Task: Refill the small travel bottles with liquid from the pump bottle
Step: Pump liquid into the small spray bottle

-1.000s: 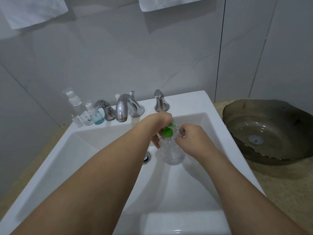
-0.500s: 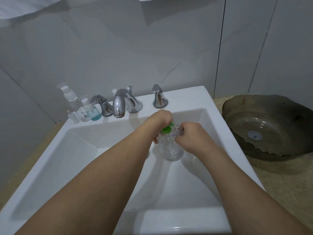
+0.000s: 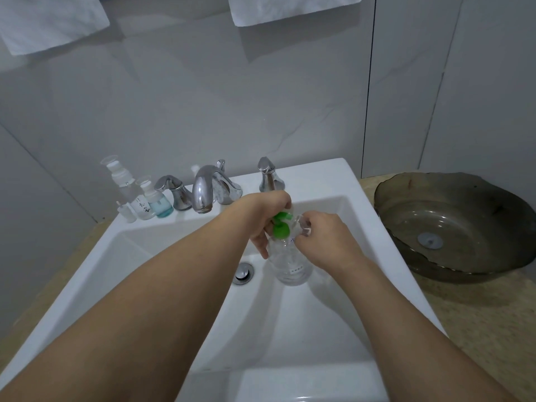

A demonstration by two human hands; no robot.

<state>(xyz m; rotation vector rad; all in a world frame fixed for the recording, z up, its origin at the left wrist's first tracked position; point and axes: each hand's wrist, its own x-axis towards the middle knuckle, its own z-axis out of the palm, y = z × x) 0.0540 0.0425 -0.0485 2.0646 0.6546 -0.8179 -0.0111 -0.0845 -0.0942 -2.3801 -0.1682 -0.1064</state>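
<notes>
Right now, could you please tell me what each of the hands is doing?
Left hand: closed on the green pump top of the clear pump bottle.
Right hand: closed, pinching a small clear bottle.

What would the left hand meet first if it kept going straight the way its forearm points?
The left hand already grips the green pump head of the clear pump bottle. Straight past that, probably the right hand; depth is unclear.

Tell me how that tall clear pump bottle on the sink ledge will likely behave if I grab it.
The tall clear pump bottle looks narrow and top-heavy, so it probably tips easily. It seems nearly empty, likely light. Small bottles crowd its base, so nudging it may topple them.
</notes>
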